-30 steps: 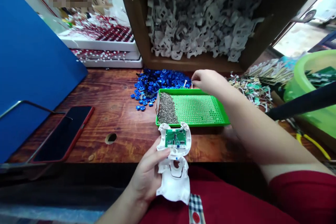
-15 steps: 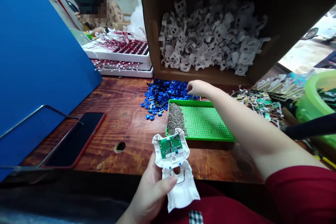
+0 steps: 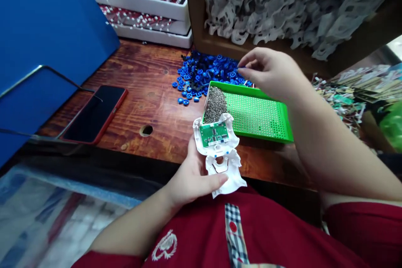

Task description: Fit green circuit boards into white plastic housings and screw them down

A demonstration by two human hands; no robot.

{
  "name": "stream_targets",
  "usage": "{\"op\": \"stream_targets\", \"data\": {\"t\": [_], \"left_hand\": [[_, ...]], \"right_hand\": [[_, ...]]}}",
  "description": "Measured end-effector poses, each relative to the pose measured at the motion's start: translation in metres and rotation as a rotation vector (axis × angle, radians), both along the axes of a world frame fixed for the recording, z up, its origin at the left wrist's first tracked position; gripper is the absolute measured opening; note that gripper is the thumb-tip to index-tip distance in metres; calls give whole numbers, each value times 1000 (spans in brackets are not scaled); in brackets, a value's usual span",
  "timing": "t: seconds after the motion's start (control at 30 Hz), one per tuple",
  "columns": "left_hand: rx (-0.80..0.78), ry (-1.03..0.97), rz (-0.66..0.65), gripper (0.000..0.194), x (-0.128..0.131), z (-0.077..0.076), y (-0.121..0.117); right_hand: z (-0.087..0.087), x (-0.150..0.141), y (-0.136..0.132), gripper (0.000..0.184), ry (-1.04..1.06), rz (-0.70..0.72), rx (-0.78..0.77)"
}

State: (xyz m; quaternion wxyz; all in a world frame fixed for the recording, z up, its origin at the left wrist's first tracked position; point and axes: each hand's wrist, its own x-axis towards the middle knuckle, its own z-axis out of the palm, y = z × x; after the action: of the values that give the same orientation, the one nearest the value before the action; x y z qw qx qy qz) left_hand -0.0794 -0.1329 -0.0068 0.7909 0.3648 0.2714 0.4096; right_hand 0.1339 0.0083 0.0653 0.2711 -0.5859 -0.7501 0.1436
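Observation:
My left hand (image 3: 191, 176) grips a white plastic housing (image 3: 221, 163) with a green circuit board (image 3: 214, 133) set in its upper half, held over the table's near edge. My right hand (image 3: 270, 71) hovers above the far edge of a green perforated tray (image 3: 260, 115), fingers pinched together at the tips; whatever is between them is too small to name. Just beyond those fingertips lies a pile of small blue plastic parts (image 3: 204, 73). A heap of small metal screws (image 3: 215, 104) fills the tray's left end.
A cardboard box (image 3: 201, 29) full of white plastic parts stands at the back. A red-cased phone (image 3: 94, 113) lies left on the wooden table, beside a blue panel (image 3: 40, 29). White trays (image 3: 141, 4) with red wires sit far left. Circuit-board scraps (image 3: 354, 88) lie right.
My right hand has lifted from the blue pile and drawn back toward me, fingers now pinched. The housing stays in my left hand. The view has tilted down.

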Motion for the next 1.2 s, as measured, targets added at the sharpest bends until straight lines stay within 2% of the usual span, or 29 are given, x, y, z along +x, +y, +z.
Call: {"op": "stream_targets", "data": {"t": [0.07, 0.17, 0.23, 0.3, 0.4, 0.47, 0.57, 0.67, 0.77, 0.9, 1.03, 1.1, 1.2], "left_hand": [[-1, 40, -6, 83, 4, 3, -1], [-24, 114, -14, 94, 12, 10, -3], [-15, 151, -18, 101, 19, 13, -4], [-5, 186, -18, 106, 25, 14, -6], [-32, 215, 3, 106, 33, 15, -10], [-67, 219, 12, 105, 38, 17, -13], [-82, 225, 18, 96, 44, 20, -17], [-20, 263, 10, 82, 49, 21, -19], [27, 284, -16, 71, 51, 20, -20], [-11, 259, -24, 75, 53, 21, -21], [-33, 240, 41, 71, 56, 22, -22], [-49, 245, 79, 65, 56, 20, -21], [-78, 268, 107, 54, 53, 13, -19]], "right_hand": [[7, -4, -47, 19, 130, 155, 60], [0, -7, -109, 12, 72, 387, 136], [-12, -7, -135, 14, -24, 537, 195], [-25, -4, -150, 18, -90, 535, 280], [-39, 2, -160, 17, -158, 364, 373], [-43, 6, -164, 16, -194, 311, 387], [-46, 9, -168, 16, -192, 304, 404], [-49, 11, -171, 21, -170, 302, 404], [-50, 14, -173, 19, -139, 307, 395], [-48, 19, -177, 22, -124, 337, 366], [-43, 22, -185, 24, -82, 374, 349], [-39, 26, -185, 19, 26, 263, 353], [-32, 36, -165, 14, 83, -43, 340]]}}
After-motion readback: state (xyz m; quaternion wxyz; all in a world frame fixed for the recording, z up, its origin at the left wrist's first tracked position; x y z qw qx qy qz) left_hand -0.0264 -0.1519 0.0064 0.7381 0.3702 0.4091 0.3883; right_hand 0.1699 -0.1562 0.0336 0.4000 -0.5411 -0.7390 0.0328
